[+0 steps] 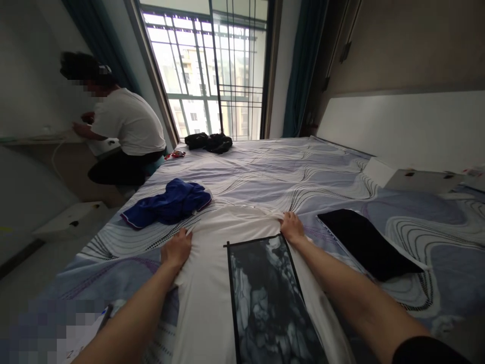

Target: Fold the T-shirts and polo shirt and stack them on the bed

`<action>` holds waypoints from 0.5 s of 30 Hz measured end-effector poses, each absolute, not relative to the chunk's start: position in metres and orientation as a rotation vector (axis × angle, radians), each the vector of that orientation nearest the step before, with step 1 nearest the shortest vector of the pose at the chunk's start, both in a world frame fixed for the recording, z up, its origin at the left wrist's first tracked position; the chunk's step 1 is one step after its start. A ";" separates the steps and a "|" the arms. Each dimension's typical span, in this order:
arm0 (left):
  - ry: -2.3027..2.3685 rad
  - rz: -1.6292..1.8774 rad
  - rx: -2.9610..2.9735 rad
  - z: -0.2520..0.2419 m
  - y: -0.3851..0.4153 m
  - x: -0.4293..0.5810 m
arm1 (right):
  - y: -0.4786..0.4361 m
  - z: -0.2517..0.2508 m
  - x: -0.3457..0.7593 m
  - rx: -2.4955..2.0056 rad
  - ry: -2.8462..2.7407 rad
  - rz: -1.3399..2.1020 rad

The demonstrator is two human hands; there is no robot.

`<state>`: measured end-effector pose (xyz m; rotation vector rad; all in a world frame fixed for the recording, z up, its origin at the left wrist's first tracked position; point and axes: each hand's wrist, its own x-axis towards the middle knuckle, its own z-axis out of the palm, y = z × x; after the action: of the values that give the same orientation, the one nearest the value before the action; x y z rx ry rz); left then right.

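Note:
A white T-shirt (206, 283) with a dark, smoky rectangular print lies spread on the bed in front of me. My left hand (177, 248) is closed on its left edge near the shoulder, pulling small creases in the cloth. On the opposite side, my right hand (292, 227) pinches the shirt's right edge near the shoulder. The fabric between both hands looks fairly taut. Beyond my left hand lies a crumpled blue garment (170, 202). To the right of my right arm is a folded black garment (367, 242).
The bed (261, 174) has a patterned sheet. Black clothing (208, 142) and a small red packet (177, 154) lie at its far edge. A white box (417, 179) stands by the headboard (405, 126). A person (129, 121) in white sits at the far left, beside a desk (34, 141).

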<state>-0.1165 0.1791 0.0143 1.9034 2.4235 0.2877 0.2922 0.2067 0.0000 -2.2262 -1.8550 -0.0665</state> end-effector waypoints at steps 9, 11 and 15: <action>2.590 0.258 1.922 0.001 0.049 -0.088 | 0.060 -0.017 0.284 -2.109 -2.077 -0.156; 2.513 0.243 1.955 -0.006 0.006 -0.086 | 0.013 -0.021 0.291 -2.061 -2.105 -0.023; 2.427 0.494 1.930 -0.030 -0.095 -0.082 | -0.090 -0.041 0.304 -2.009 -1.865 0.069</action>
<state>-0.0817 -0.0955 -0.0297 1.9299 2.4272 0.4943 0.3039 -0.0897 -0.0414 -2.0095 -1.8654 0.0692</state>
